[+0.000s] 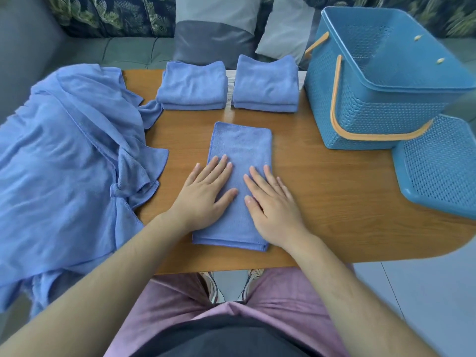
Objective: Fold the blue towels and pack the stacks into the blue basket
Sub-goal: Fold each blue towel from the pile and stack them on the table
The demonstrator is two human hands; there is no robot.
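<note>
A blue towel point(240, 145), folded into a long narrow rectangle, lies in the middle of the wooden table point(322, 191). My left hand point(206, 191) and my right hand point(270, 204) both rest flat on its near half, fingers spread, holding nothing. Two stacks of folded towels sit side by side at the far edge, the left stack point(192, 86) and the right stack point(266, 85). A heap of unfolded blue towels point(64, 161) covers the table's left end. The blue basket point(381, 81) with orange handles stands at the far right, seemingly with nothing inside.
The basket's blue perforated lid point(440, 168) lies on the table's right end, just in front of the basket. Behind the table is a grey sofa with cushions point(213, 34). My lap and shoes show below the near edge.
</note>
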